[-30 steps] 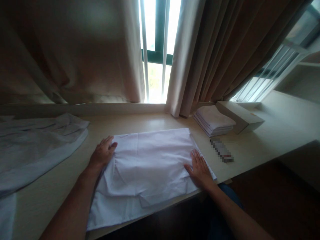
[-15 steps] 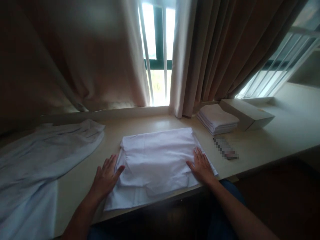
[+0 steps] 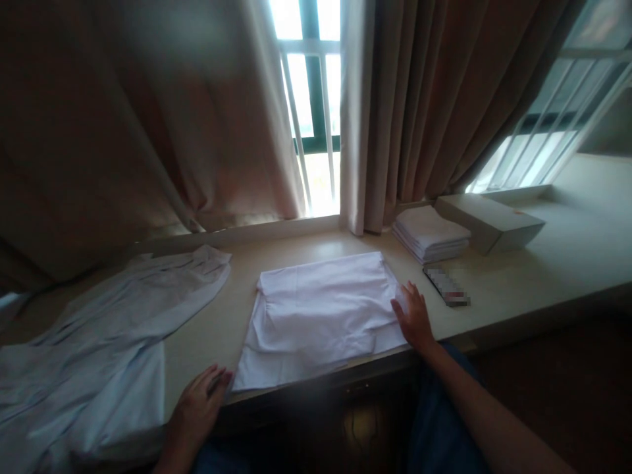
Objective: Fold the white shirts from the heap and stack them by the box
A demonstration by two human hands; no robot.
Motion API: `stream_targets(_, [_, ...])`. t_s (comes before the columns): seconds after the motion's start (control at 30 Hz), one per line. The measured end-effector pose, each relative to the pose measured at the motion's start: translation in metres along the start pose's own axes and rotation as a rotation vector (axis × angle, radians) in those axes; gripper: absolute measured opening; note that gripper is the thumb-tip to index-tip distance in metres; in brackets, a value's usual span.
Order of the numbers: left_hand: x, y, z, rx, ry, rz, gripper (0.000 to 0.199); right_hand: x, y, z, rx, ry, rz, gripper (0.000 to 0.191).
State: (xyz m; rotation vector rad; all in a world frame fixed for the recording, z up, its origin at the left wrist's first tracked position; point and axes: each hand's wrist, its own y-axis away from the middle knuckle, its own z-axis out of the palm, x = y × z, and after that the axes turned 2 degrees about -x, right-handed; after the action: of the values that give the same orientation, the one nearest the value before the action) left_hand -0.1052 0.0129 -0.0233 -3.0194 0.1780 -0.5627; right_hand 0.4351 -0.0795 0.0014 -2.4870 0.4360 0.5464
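A white garment (image 3: 320, 316), folded into a rough rectangle, lies on the pale counter before me, its lower layer showing along the left and front. My right hand (image 3: 413, 316) rests at its right edge, fingers spread and thumb on the fabric. Down by the front left corner is my left hand (image 3: 200, 401), fingers extended with a small gap at the thumb; its fingertips are at or just beside the corner, and I cannot tell whether they touch. Some wrinkles run across the garment's right front part.
Loose white clothing (image 3: 118, 336) is heaped on the left of the counter (image 3: 316, 245). At the back right are a stack of folded white cloths (image 3: 432, 234), a box (image 3: 494, 220) and a blurred-out phone-like object (image 3: 448, 286). Curtains (image 3: 380, 118) hang behind.
My left hand has moved down from the garment's left side to its front left corner. My right hand has slid outward to the right edge. The view has shifted slightly.
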Motion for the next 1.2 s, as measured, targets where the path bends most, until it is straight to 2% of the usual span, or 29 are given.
stream_targets(0.07, [0.003,-0.005,0.0,0.005,-0.028,0.027,0.051,0.016,0.017,-0.023,0.156,-0.09,0.065,0.058])
stream_targets(0.13, [0.009,-0.012,0.002,0.014,-0.064,0.042,0.049,0.037,0.039,-0.043,0.251,-0.136,0.157,0.056])
stream_targets(0.23, [0.021,-0.025,0.004,0.002,-0.065,-0.023,0.053,0.061,0.068,-0.062,0.23,-0.111,0.268,0.051])
stream_targets(0.3, [0.03,-0.033,0.007,0.005,-0.041,-0.076,0.058,0.067,0.077,-0.065,0.162,-0.074,0.265,0.048])
stream_targets(0.47, [0.051,-0.043,0.015,0.038,-0.064,-0.06,0.07,0.053,0.068,-0.062,-0.025,0.006,0.19,0.046])
stream_targets(0.57, [0.058,-0.043,0.02,0.022,-0.118,-0.031,0.068,0.052,0.056,-0.057,-0.117,-0.012,0.27,0.044])
stream_targets(0.7, [0.063,-0.041,0.024,-0.011,-0.147,-0.049,0.069,0.06,0.048,-0.049,-0.219,-0.017,0.346,0.029])
stream_targets(0.93, [0.064,-0.041,0.017,-0.079,-0.036,-0.173,0.063,0.058,0.048,-0.046,-0.173,0.027,0.357,0.017])
stream_targets(1.07, [0.065,-0.054,0.003,-0.11,0.049,-0.296,0.059,0.058,0.054,-0.046,-0.131,-0.013,0.322,0.026])
stream_targets(1.2, [0.066,-0.074,-0.009,-0.208,0.338,-0.287,0.05,0.058,0.061,-0.042,-0.003,0.019,0.219,0.035])
